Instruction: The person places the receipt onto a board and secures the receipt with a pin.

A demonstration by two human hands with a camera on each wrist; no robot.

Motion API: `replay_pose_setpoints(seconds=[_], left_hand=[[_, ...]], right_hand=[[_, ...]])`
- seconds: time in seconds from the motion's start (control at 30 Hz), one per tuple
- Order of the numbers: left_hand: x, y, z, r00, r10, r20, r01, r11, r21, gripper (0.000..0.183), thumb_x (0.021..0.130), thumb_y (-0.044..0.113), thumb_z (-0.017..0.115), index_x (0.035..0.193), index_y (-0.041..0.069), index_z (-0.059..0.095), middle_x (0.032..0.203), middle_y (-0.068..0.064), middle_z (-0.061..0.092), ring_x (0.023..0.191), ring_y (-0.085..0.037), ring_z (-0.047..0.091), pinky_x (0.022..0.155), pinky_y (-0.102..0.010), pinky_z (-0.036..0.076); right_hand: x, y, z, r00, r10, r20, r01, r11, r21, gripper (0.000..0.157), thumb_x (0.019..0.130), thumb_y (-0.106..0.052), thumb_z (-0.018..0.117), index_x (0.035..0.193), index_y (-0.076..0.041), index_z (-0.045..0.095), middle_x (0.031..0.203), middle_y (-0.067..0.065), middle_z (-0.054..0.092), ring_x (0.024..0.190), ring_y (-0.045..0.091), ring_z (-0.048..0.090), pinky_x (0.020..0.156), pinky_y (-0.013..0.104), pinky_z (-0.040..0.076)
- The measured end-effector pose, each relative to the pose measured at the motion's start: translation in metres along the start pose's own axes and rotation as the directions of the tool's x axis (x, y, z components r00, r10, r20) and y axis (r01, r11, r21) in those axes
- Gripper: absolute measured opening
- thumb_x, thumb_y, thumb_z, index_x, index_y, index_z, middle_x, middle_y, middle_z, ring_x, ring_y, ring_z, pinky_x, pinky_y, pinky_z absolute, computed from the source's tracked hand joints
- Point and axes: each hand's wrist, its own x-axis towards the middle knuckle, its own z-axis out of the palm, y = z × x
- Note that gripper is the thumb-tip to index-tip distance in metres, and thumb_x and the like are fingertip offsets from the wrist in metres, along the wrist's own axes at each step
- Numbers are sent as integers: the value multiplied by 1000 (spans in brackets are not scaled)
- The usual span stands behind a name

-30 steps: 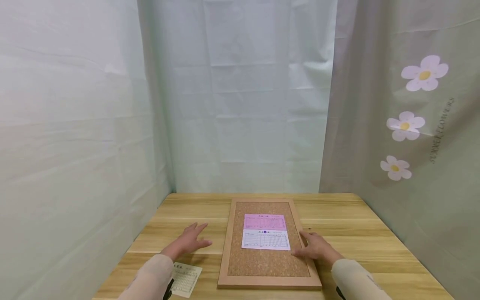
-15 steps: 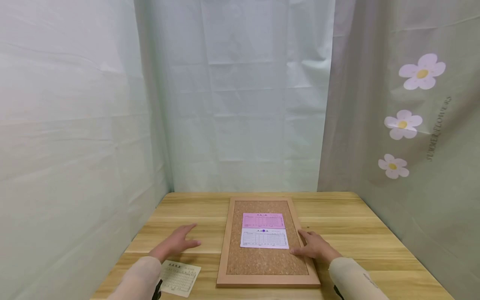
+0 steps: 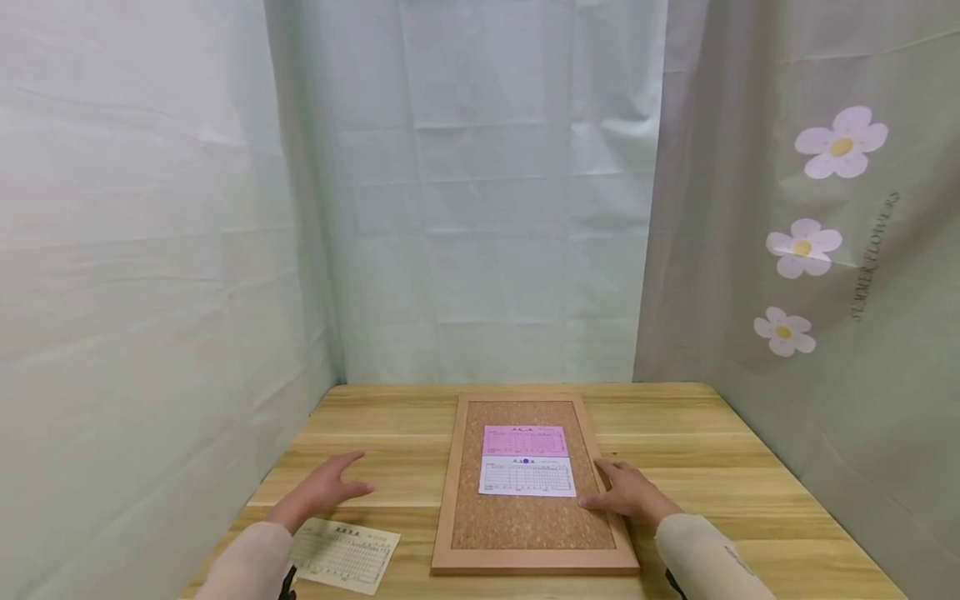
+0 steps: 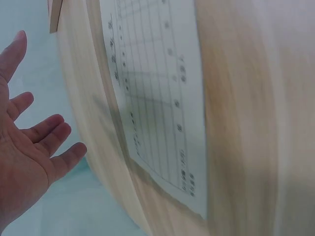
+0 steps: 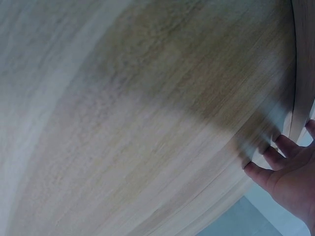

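Observation:
A wood-framed corkboard (image 3: 532, 529) lies flat on the table, bearing a pink form slip (image 3: 527, 440) directly above a white form slip (image 3: 527, 479). A small purple round spot (image 3: 526, 461) shows at the white slip's top edge. My right hand (image 3: 630, 492) rests at the board's right frame, thumb reaching over the cork near the white slip's corner. In the right wrist view, several of its fingertips are down by the table surface. Left of the board, my left hand (image 3: 322, 487) hovers with fingers spread and nothing in it. Below it lies a pale yellow form slip (image 3: 348, 557).
The wooden table (image 3: 697, 450) runs back to a pale hanging curtain (image 3: 487, 250). Curtains also close in both sides, the right one printed with white flowers (image 3: 802, 248).
My left hand has moved left and slightly nearer, uncovering more of the yellow slip. My right hand has stayed at the board's edge. The view has shifted slightly.

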Motion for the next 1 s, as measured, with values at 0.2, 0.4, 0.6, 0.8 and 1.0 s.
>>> replay_pose_setpoints(seconds=[0.2, 0.4, 0.6, 0.8, 1.0], left_hand=[[-6, -13, -6, 996, -88, 7, 88, 993, -80, 81, 90, 37, 73, 147, -8, 37, 143, -41, 36, 131, -58, 35, 99, -66, 36], [-10, -24, -12, 993, -117, 7, 117, 992, -46, 78, 91, 38, 71, 144, -10, 40, 141, -41, 40, 128, -57, 39, 97, -64, 39], [-16, -34, -14, 993, -120, 3, 120, 992, -31, 75, 92, 37, 71, 141, -12, 42, 135, -43, 44, 123, -57, 44, 95, -63, 42], [-21, -42, -16, 991, -137, 12, 137, 989, -50, 74, 93, 36, 70, 140, -13, 41, 130, -45, 45, 122, -57, 46, 93, -62, 44], [-26, -50, -19, 985, -170, 17, 171, 984, -53, 74, 93, 37, 70, 140, -14, 42, 126, -42, 50, 118, -54, 50, 92, -59, 45]], right_hand=[[2, 0, 1, 1000, -5, -9, 5, 1000, -5, 99, 77, -56, 80, 149, 0, 40, 141, 36, 41, 129, 54, 40, 101, 67, 34], [1, 1, 0, 1000, -2, -12, 2, 1000, -13, 98, 78, -55, 80, 149, 0, 41, 142, 35, 41, 130, 53, 40, 102, 67, 33], [1, 0, 0, 1000, 17, -6, -17, 1000, -19, 98, 77, -56, 79, 149, -1, 41, 143, 34, 40, 131, 54, 38, 101, 68, 32], [1, 0, 1, 1000, 22, -8, -22, 1000, -19, 98, 77, -56, 79, 149, -1, 41, 143, 34, 40, 131, 54, 38, 102, 68, 32], [1, 0, 0, 1000, 19, -2, -19, 1000, -17, 98, 77, -56, 79, 149, -2, 41, 144, 33, 40, 132, 53, 38, 102, 67, 32]])
